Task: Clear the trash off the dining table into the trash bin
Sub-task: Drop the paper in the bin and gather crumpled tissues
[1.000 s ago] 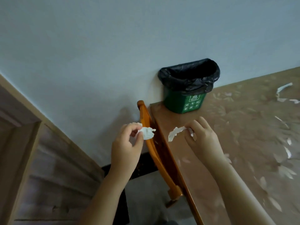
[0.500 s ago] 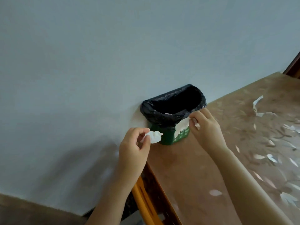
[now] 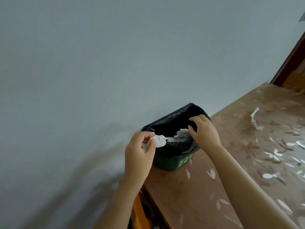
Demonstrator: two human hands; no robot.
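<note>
A small green trash bin (image 3: 171, 164) with a black liner stands on the dining table (image 3: 206, 200) at its far left corner, against the wall. My left hand (image 3: 140, 151) pinches a crumpled white tissue (image 3: 159, 140) right at the bin's left rim. My right hand (image 3: 203, 131) hovers over the bin's mouth with its fingers spread. A white paper scrap (image 3: 182, 134) lies just below its thumb, inside the liner. More torn paper scraps (image 3: 254, 113) lie on the table at the right.
The table has a brown floral cover and runs along a pale wall. An orange wooden chair back (image 3: 137, 214) stands at the table's left end, under my left arm. A dark wooden door frame (image 3: 290, 60) rises at the far right.
Both hands have moved up to the bin. The right hand has gone from the bin's front to over its mouth, and its scrap now lies inside. The left hand still holds its tissue.
</note>
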